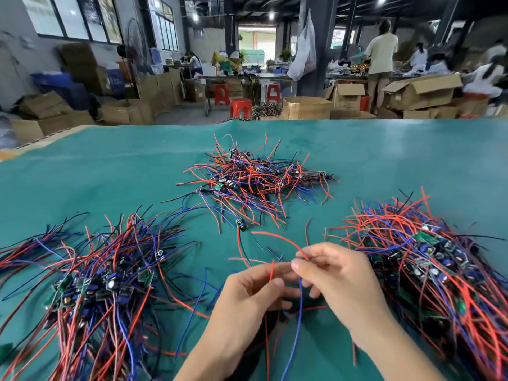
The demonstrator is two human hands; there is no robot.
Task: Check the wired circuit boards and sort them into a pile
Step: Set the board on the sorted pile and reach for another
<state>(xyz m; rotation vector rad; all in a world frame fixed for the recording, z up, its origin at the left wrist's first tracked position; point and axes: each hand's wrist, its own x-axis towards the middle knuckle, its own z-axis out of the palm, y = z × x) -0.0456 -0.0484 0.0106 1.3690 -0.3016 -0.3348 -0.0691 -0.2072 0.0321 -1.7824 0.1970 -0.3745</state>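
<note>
Three piles of small green circuit boards with red, blue and black wires lie on the green cloth: a left pile (104, 281), a far middle pile (255, 180) and a right pile (428, 259). My left hand (247, 301) pinches a red wire (271, 270) near the table's front centre. My right hand (338, 279) pinches another red wire (280, 239) that arcs up and away, and a blue wire (298, 320) hangs down between the hands. The board these wires belong to is hidden behind my hands.
A single loose board (241, 224) with wires lies just beyond my hands. The green cloth (110, 171) covers the table to its far edge. Cardboard boxes, red stools and several people stand in the workshop behind.
</note>
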